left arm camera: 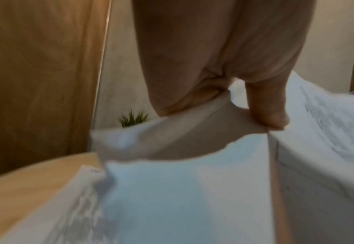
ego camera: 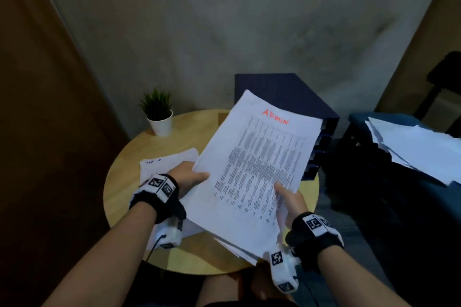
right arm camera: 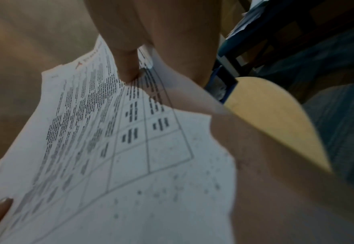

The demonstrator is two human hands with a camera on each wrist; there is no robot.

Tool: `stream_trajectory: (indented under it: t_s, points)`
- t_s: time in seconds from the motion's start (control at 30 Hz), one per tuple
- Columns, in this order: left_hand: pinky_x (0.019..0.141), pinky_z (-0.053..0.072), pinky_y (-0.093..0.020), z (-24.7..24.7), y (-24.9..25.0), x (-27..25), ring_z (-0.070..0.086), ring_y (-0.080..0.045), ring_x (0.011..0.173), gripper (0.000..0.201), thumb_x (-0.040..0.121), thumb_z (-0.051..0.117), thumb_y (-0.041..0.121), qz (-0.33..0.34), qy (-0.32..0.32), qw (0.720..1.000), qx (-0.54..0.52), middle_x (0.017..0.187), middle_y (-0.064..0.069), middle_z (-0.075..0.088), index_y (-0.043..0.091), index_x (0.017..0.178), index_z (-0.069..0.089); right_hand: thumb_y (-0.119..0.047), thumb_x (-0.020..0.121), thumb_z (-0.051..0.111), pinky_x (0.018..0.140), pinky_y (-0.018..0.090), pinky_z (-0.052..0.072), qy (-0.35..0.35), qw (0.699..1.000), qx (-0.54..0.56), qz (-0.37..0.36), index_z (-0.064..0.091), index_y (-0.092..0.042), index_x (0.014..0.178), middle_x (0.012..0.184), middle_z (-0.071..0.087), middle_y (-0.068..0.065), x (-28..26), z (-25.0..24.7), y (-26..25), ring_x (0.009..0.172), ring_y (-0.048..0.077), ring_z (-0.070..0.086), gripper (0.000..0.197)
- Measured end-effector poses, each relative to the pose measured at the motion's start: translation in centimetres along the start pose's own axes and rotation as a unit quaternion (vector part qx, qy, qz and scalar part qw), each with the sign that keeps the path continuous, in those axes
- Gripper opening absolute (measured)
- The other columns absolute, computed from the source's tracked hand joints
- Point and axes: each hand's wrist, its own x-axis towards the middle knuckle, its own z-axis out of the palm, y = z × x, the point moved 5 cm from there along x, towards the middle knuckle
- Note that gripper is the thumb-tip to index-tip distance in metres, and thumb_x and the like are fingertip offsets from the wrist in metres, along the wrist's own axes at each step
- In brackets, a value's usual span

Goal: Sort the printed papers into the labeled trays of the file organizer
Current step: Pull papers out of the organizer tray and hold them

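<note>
I hold a stack of printed papers (ego camera: 252, 164) tilted above the round wooden table (ego camera: 119, 177); the top sheet carries "ADMIN" in red above a printed table. My left hand (ego camera: 192, 177) pinches the stack's left edge, thumb on top (left arm camera: 272, 118). My right hand (ego camera: 287, 197) grips the lower right edge, thumb pressed on the print (right arm camera: 130, 72). The dark blue file organizer (ego camera: 294, 97) stands behind the stack at the table's far right; its trays (ego camera: 321, 142) show at the stack's right edge, labels not readable.
A handwritten sheet (ego camera: 164, 159) lies on the table under my left hand. A small potted plant (ego camera: 158, 114) stands at the table's far left. More loose papers (ego camera: 414, 147) lie on a blue seat at right. A wooden door (ego camera: 45, 107) stands left.
</note>
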Motion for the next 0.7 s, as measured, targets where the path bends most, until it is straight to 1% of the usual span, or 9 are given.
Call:
stream_trajectory:
  t_s: [0.1, 0.13, 0.17, 0.27, 0.37, 0.43, 0.5, 0.57, 0.7]
  points:
    - [0.095, 0.049, -0.043, 1.9, -1.2, 0.9, 0.064, -0.031, 0.1, 0.029, 0.09, 0.062, 0.014, -0.017, -0.019, 1.0, 0.011, 0.121, -0.017, 0.064, 0.001, 0.116, 0.062, -0.007, 0.096, 0.051, 0.118, 0.04, 0.024, -0.004, 0.999, 0.01, 0.036, 0.029, 0.005, 0.144, 0.15, 0.034, 0.014, 0.2, -2.1, 1.8, 0.139, 0.028, 0.033, 0.055]
    - [0.1, 0.046, -0.047, 2.7, -1.5, 1.1, 0.063, -0.033, 0.105, 0.028, 0.09, 0.062, 0.017, -0.018, -0.03, 0.999, 0.031, 0.12, -0.018, 0.065, 0.003, 0.114, 0.063, -0.008, 0.095, 0.053, 0.117, 0.043, 0.024, -0.005, 0.999, 0.0, 0.048, 0.029, 0.004, 0.144, 0.15, 0.035, 0.014, 0.3, -2.8, 2.5, 0.139, 0.029, 0.034, 0.056]
    - [0.101, 0.046, -0.045, 3.7, -1.7, 1.3, 0.062, -0.034, 0.108, 0.029, 0.09, 0.061, 0.02, -0.017, -0.038, 0.997, 0.059, 0.12, -0.017, 0.065, 0.005, 0.115, 0.063, -0.01, 0.094, 0.054, 0.117, 0.045, 0.025, -0.001, 0.998, -0.011, 0.061, 0.03, 0.003, 0.144, 0.149, 0.035, 0.015, 0.4, -3.7, 3.3, 0.138, 0.031, 0.036, 0.057]
    - [0.094, 0.044, -0.031, 6.6, -2.3, 2.0, 0.059, -0.031, 0.114, 0.035, 0.094, 0.055, 0.022, -0.019, -0.055, 0.99, 0.13, 0.126, -0.014, 0.061, 0.007, 0.126, 0.057, -0.004, 0.093, 0.053, 0.116, 0.049, 0.026, 0.024, 0.995, -0.007, 0.091, 0.028, 0.003, 0.145, 0.149, 0.034, 0.021, 1.6, -6.7, 6.1, 0.135, 0.035, 0.038, 0.058]
    - [0.089, 0.042, -0.028, 9.4, -3.0, 2.4, 0.057, -0.029, 0.116, 0.04, 0.095, 0.052, 0.023, -0.028, -0.076, 0.983, 0.165, 0.13, -0.012, 0.058, 0.01, 0.133, 0.05, -0.004, 0.094, 0.051, 0.117, 0.044, 0.023, 0.054, 0.989, -0.012, 0.141, 0.024, 0.007, 0.145, 0.151, 0.022, 0.026, 1.5, -8.6, 7.9, 0.14, 0.04, 0.027, 0.059]
    - [0.087, 0.042, -0.026, 10.9, -3.3, 2.6, 0.057, -0.029, 0.116, 0.041, 0.095, 0.052, 0.022, -0.03, -0.075, 0.984, 0.156, 0.129, -0.013, 0.059, 0.009, 0.133, 0.05, -0.007, 0.094, 0.054, 0.114, 0.045, 0.026, 0.099, 0.982, -0.026, 0.156, 0.025, 0.009, 0.144, 0.15, 0.027, 0.026, 0.9, -9.9, 8.1, 0.138, 0.041, 0.03, 0.06]
    - [0.089, 0.043, -0.027, 12.0, -3.5, 2.8, 0.058, -0.029, 0.116, 0.04, 0.095, 0.051, 0.021, -0.025, -0.063, 0.988, 0.136, 0.129, -0.014, 0.059, 0.008, 0.133, 0.051, -0.009, 0.092, 0.058, 0.112, 0.044, 0.031, 0.128, 0.979, -0.044, 0.149, 0.028, 0.01, 0.142, 0.148, 0.034, 0.023, 0.8, -11.0, 8.2, 0.135, 0.038, 0.036, 0.061]
    - [0.092, 0.045, -0.029, 12.7, -3.4, 2.9, 0.058, -0.029, 0.115, 0.039, 0.095, 0.05, 0.021, -0.022, -0.052, 0.991, 0.125, 0.128, -0.014, 0.059, 0.007, 0.131, 0.052, -0.009, 0.09, 0.059, 0.112, 0.044, 0.031, 0.14, 0.979, -0.051, 0.137, 0.028, 0.01, 0.142, 0.149, 0.033, 0.023, 0.5, -11.6, 7.5, 0.135, 0.037, 0.036, 0.063]
    - [0.094, 0.046, -0.033, 13.3, -2.7, 3.2, 0.06, -0.031, 0.113, 0.036, 0.096, 0.049, 0.02, -0.007, -0.044, 0.994, 0.103, 0.127, -0.016, 0.061, 0.005, 0.128, 0.054, -0.001, 0.095, 0.049, 0.108, 0.043, 0.031, 0.123, 0.984, -0.013, 0.131, 0.025, 0.009, 0.143, 0.148, 0.032, 0.024, 0.2, -11.9, 6.4, 0.136, 0.037, 0.034, 0.055]
